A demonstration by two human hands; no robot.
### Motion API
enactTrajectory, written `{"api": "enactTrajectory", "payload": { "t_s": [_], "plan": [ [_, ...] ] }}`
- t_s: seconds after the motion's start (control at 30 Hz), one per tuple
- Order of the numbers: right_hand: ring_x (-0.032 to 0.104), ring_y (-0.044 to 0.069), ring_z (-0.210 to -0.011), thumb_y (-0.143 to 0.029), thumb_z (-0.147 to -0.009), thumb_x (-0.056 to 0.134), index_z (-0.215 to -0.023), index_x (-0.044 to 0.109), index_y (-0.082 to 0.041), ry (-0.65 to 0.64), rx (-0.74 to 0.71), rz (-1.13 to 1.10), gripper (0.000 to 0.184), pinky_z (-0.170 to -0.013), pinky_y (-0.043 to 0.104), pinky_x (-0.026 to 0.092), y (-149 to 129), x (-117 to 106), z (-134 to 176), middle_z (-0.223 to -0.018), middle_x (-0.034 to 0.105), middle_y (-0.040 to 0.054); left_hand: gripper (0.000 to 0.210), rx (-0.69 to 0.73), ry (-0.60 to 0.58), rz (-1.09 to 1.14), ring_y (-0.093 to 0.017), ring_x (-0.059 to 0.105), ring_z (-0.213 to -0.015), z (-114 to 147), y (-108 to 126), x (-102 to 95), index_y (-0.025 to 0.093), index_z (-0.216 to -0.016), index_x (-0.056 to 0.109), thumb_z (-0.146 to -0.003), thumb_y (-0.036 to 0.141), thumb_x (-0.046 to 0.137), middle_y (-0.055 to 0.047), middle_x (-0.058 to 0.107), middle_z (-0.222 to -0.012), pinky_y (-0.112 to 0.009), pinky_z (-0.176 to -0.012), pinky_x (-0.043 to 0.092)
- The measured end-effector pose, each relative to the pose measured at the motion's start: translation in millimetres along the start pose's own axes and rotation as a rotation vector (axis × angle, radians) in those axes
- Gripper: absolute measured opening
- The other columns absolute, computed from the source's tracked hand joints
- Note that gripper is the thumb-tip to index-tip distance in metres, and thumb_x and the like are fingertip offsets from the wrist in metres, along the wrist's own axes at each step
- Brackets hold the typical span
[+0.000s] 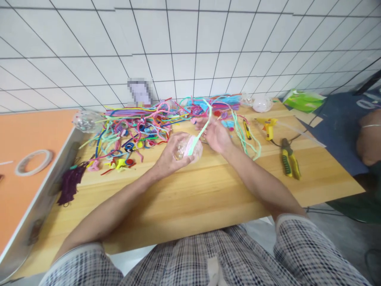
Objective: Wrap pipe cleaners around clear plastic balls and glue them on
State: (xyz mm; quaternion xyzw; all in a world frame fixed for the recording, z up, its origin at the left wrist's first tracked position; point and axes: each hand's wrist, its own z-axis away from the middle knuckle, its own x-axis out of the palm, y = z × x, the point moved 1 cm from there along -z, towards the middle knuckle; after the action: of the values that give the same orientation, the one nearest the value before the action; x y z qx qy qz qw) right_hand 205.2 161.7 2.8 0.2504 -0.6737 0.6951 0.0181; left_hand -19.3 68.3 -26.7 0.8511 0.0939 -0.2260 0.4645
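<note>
My left hand [168, 158] is closed around a clear plastic ball [197, 154], thumb in front and fingers behind. Pink and pale green pipe cleaners lie side by side across the ball. From it, a long end of the green pipe cleaner [204, 128] rises up and bends over at its tip. Just right of the ball is my right hand [219, 137], palm turned up, its fingers loosely stretched behind the green pipe cleaner. I see no grip on the strand from that hand.
Heaped colourful pipe cleaners [119, 135] cover the table's back left. To the right lie a yellow glue gun [268, 126], a cutter knife [247, 130] and pliers [287, 159]. More clear balls [88, 121] stand at the back. Another person's arm [369, 137] shows far right.
</note>
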Motion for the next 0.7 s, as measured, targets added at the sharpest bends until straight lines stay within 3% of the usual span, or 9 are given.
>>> {"api": "enactTrajectory", "payload": {
  "t_s": [0.1,0.23,0.37,0.53,0.7],
  "plan": [
    [0.076,0.030,-0.124,-0.078,-0.082,0.091,-0.096,0.081,-0.030,-0.148,-0.107,0.156,0.051,-0.110,0.046,0.061,-2.9,11.3,34.7,-0.123,0.084,0.0060,0.075,0.000,0.001,-0.033,-0.036,0.061,-0.152,1.7,7.0,-1.6,0.026,-0.159,0.054,-0.099,0.061,0.083,-0.016,0.063,-0.158,-0.057,-0.132,0.052],
    [0.073,0.027,-0.122,-0.064,-0.082,0.098,-0.095,0.082,-0.029,-0.141,-0.126,0.261,0.041,-0.107,0.041,0.060,2.9,16.8,66.1,-0.131,0.080,0.0045,0.073,0.038,0.021,-0.026,-0.036,0.061,-0.154,16.5,10.8,4.4,0.028,-0.162,0.052,-0.103,0.058,0.082,-0.016,0.061,-0.161,-0.056,-0.131,0.053],
    [0.072,0.027,-0.121,-0.063,-0.081,0.098,-0.090,0.080,-0.028,-0.083,-0.069,0.224,0.040,-0.107,0.039,0.060,20.8,13.5,75.4,-0.122,0.081,0.0041,0.075,0.031,0.042,-0.028,-0.037,0.058,-0.158,39.0,4.8,15.9,0.029,-0.164,0.050,-0.103,0.056,0.084,-0.017,0.058,-0.164,-0.059,-0.133,0.052],
    [0.070,0.029,-0.134,-0.068,-0.083,0.095,-0.103,0.085,-0.029,-0.127,-0.032,0.204,0.044,-0.121,0.043,0.054,35.0,12.2,83.3,-0.143,0.077,0.0052,0.075,-0.020,0.044,-0.013,-0.037,0.060,-0.156,56.3,-7.7,26.1,0.029,-0.164,0.050,-0.103,0.059,0.083,-0.017,0.057,-0.163,-0.059,-0.132,0.054],
    [0.065,0.032,-0.152,-0.067,-0.084,0.099,-0.094,0.085,-0.029,-0.142,-0.033,0.262,0.041,-0.130,0.048,0.050,36.4,13.1,85.7,-0.151,0.076,0.0058,0.075,0.039,0.034,0.039,-0.037,0.060,-0.155,59.6,-10.6,31.4,0.033,-0.167,0.048,-0.104,0.056,0.083,-0.016,0.056,-0.162,-0.061,-0.129,0.056]
  ]
}}
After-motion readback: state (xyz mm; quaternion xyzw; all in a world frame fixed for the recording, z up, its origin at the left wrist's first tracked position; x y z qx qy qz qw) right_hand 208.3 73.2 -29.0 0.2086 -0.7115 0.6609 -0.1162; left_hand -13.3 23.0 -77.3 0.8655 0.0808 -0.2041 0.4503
